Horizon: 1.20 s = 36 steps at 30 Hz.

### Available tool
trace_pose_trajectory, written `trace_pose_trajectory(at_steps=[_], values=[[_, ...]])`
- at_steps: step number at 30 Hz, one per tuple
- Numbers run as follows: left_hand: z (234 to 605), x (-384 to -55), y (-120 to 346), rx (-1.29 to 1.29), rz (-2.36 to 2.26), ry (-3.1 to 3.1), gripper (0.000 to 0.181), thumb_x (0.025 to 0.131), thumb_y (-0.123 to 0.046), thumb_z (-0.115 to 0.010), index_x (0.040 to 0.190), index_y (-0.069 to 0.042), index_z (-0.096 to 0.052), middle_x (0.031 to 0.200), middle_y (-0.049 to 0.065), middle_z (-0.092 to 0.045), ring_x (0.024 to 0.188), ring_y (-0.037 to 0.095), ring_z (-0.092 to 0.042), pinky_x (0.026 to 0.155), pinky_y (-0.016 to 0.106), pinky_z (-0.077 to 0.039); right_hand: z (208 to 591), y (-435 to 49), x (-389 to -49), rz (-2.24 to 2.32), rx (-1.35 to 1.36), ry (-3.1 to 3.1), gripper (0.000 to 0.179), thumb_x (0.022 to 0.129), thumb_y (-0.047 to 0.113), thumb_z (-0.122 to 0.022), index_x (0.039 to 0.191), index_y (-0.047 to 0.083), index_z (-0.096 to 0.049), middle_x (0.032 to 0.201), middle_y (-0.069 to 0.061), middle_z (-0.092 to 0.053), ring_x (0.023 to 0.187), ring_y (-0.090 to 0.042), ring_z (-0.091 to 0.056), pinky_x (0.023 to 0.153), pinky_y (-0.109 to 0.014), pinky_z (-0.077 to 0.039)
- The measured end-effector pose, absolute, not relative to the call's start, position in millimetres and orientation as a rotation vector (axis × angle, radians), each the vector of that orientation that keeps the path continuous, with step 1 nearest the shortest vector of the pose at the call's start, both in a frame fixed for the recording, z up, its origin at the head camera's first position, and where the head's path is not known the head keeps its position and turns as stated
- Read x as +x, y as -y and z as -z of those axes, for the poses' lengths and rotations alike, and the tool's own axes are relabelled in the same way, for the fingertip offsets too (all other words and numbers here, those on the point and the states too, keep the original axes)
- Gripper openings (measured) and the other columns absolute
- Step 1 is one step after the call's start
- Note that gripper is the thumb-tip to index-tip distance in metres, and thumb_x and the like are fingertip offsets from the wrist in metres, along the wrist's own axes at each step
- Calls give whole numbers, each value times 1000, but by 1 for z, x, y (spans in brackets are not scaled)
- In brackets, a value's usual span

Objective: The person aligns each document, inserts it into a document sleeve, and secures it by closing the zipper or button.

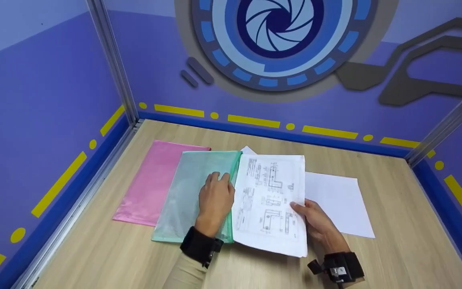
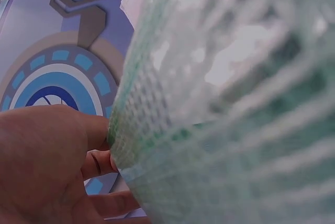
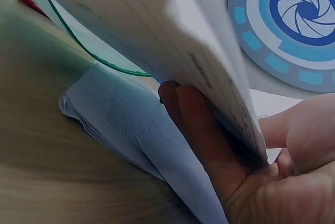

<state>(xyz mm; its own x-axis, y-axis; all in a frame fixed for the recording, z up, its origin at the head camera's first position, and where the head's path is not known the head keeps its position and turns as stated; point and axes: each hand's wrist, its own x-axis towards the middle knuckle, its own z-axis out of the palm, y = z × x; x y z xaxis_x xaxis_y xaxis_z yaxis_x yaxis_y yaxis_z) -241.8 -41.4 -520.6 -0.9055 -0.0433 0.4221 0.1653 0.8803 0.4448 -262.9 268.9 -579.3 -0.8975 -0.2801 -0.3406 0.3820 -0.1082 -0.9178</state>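
A green mesh zipper pouch point(image 1: 179, 188) is held by my left hand point(image 1: 216, 197) near its zipper edge. In the left wrist view the thumb and fingers pinch the rim of the translucent mesh point(image 2: 220, 145). My right hand point(image 1: 322, 224) grips a stack of white papers point(image 1: 269, 237) printed with technical drawings, thumb on top and fingers underneath. The left side of the stack meets the pouch's green zipper edge. Seen from the right wrist, the papers point(image 3: 141, 20) rise at a tilt between my thumb and fingers point(image 3: 201, 124).
A pink zipper pouch point(image 1: 144, 184) lies partly under the green one on the wooden table point(image 1: 407, 224). More white sheets point(image 1: 335, 200) rest beneath and to the right of the held stack; the right wrist view shows printed sheets point(image 3: 125, 114) below. Blue-purple panels point(image 1: 155, 72) stand around the table.
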Motion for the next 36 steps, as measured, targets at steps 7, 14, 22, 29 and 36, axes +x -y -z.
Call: trace_pose_trajectory(at_steps=[7, 14, 22, 29, 36], values=[[520, -242, 40, -129, 694, 2643, 14, 103, -14, -66, 109, -3, -72, 120, 23, -67, 114, 37, -65, 84, 51, -58, 581, -266, -263, 2028, 59, -1764, 42, 110, 16, -58, 143, -9, -51, 112, -18, -76, 100, -30, -77, 81, -37, -61], [520, -242, 39, -142, 711, 2675, 14, 103, -14, -65, 110, -4, -73, 119, 23, -67, 113, 36, -65, 82, 50, -58, 583, -267, -264, 2029, 102, -1768, 42, 110, 17, -57, 144, -7, -51, 114, -18, -75, 102, -31, -76, 82, -37, -61], [520, -238, 35, -131, 676, 2691, 15, 104, -16, -65, 109, -6, -74, 112, 19, -66, 104, 34, -66, 75, 48, -58, 581, -264, -262, 2029, 135, -1771, 44, 110, 19, -57, 146, -5, -48, 113, -17, -75, 102, -30, -76, 82, -37, -61], [520, -237, 27, -129, 638, 2717, 17, 104, -19, -65, 114, -8, -75, 112, 18, -66, 102, 32, -65, 75, 47, -58, 581, -261, -262, 2023, 113, -1777, 43, 110, 18, -59, 143, -7, -51, 111, -17, -76, 99, -31, -77, 80, -37, -61], [517, -231, 14, -140, 619, 2714, 14, 103, -18, -67, 111, -9, -74, 103, 15, -63, 95, 31, -64, 66, 46, -57, 577, -257, -259, 2053, 101, -1749, 43, 109, 18, -60, 144, -7, -52, 111, -17, -76, 100, -31, -77, 80, -37, -61]])
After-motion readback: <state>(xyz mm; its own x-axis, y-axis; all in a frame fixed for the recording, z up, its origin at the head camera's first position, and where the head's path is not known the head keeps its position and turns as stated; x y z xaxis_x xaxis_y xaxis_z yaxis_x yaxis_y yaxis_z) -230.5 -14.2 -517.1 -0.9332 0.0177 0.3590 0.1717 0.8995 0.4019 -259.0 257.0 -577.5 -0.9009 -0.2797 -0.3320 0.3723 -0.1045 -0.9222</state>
